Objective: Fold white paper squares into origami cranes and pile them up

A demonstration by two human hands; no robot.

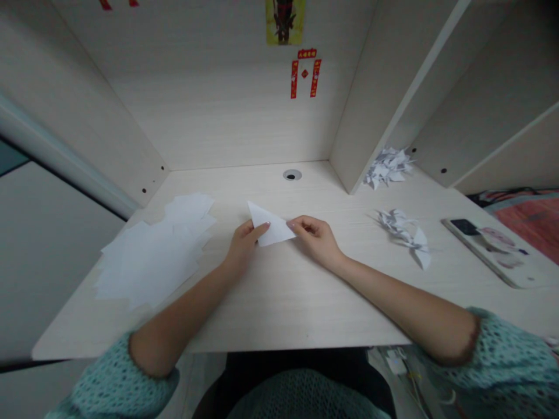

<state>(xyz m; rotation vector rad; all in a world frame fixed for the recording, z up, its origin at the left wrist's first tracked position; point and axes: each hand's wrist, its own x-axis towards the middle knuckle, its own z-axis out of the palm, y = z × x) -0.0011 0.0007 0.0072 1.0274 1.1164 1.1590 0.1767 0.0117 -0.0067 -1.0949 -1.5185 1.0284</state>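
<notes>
A white sheet of paper [274, 228], folded to a triangle, is held between both hands just over the desk. My left hand [244, 244] grips its left side, thumb on top and the other fingers mostly hidden beneath. At the right corner, my right hand [315, 237] pinches the paper between thumb and fingertips. To the left lies a spread pile of white paper sheets [152, 256]. Several folded white paper pieces [404, 233] rest on the desk to the right of my right hand.
A heap of folded papers [388, 166] sits by the upright divider [371, 116]. Farther right lies a phone [493, 250] in a decorated case, near a red cloth [530, 218]. The pale desk [297, 314] has a round cable hole [292, 174] at the back.
</notes>
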